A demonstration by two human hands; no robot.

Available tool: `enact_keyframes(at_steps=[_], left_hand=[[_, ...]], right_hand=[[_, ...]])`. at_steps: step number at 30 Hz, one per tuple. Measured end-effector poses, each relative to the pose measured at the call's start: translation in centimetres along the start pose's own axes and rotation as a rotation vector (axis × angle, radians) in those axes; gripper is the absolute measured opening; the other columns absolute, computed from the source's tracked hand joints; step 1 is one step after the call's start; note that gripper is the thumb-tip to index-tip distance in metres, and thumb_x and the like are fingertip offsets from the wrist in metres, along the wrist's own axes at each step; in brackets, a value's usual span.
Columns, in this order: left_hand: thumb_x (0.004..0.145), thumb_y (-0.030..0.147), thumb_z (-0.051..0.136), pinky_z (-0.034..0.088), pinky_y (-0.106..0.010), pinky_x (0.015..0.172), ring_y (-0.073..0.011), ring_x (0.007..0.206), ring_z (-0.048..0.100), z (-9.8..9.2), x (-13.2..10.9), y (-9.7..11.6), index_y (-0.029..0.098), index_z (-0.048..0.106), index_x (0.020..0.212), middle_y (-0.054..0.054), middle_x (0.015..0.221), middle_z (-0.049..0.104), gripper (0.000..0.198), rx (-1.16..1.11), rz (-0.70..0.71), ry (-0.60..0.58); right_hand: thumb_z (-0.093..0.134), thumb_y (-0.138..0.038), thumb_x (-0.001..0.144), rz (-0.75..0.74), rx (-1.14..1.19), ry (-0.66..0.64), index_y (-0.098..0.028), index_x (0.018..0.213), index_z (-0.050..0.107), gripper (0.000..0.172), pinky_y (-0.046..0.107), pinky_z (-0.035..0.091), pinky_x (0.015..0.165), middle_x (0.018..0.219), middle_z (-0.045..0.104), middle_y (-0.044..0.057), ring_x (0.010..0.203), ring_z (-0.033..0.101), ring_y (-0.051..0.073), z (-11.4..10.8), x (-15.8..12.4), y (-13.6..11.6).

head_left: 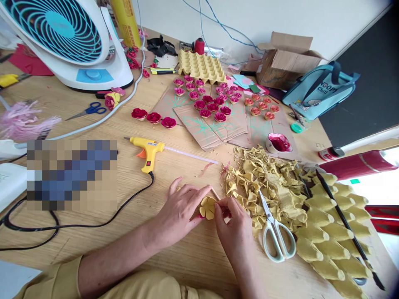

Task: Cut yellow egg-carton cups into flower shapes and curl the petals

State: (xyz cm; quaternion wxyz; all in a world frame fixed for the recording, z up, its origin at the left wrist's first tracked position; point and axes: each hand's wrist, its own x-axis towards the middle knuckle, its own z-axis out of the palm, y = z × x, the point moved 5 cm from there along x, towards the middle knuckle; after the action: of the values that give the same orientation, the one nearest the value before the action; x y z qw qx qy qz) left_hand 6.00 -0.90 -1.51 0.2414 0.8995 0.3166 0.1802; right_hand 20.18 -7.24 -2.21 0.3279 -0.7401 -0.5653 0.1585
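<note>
Between my two hands, low in the middle, is a small yellow cardboard flower (208,208) with rounded petals. My left hand (183,203) lies at its left side, thumb beneath it and the other fingers stretched over and beyond it. My right hand (233,218) is closed, its thumb and index finger pinched at the flower's right edge. A thin pale stick (215,193) slants up from between the hands; its lower end is hidden by my right fingers. White-handled scissors (277,241) lie to the right, beside torn yellow cardboard scraps (264,178).
A yellow glue gun (149,151) with a black cord lies ahead left. Red, pink and orange flowers (212,107) stand on cardboard at the back. Egg trays (327,232) with a brush fill the right; a fan (93,77) stands back left.
</note>
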Motion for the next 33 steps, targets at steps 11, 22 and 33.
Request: enact_keyframes(at_steps=[11,22,33], left_hand=[[0.083,0.016,0.068,0.018,-0.054,0.114,-0.0235,0.109,0.058,0.26,-0.15,-0.01,0.021,0.037,0.142,-0.008,0.111,0.067,0.068,0.017,-0.019,0.004],[0.085,0.019,0.066,0.020,-0.055,0.114,-0.0252,0.110,0.058,0.20,0.02,0.18,0.021,0.045,0.136,-0.007,0.115,0.068,0.056,0.041,-0.006,-0.030],[0.086,0.023,0.066,0.018,-0.056,0.114,-0.0248,0.112,0.056,0.42,-0.09,-0.17,0.021,0.051,0.129,-0.006,0.115,0.068,0.046,0.026,-0.004,-0.059]], right_hand=[[0.052,-0.022,0.094,-0.032,-0.093,0.016,-0.020,0.078,0.057,0.017,0.026,0.040,0.061,0.069,0.058,0.000,0.063,0.053,0.016,0.18,-0.11,-0.40],[0.049,-0.021,0.095,-0.019,-0.175,0.014,-0.020,0.079,0.056,0.017,0.028,0.041,0.062,0.074,0.059,0.002,0.064,0.056,0.017,0.53,-0.36,-0.42],[0.049,-0.019,0.095,-0.065,-0.278,0.038,-0.021,0.078,0.053,0.017,0.030,0.039,0.061,0.075,0.060,0.003,0.068,0.057,0.019,0.57,-0.59,-0.89]])
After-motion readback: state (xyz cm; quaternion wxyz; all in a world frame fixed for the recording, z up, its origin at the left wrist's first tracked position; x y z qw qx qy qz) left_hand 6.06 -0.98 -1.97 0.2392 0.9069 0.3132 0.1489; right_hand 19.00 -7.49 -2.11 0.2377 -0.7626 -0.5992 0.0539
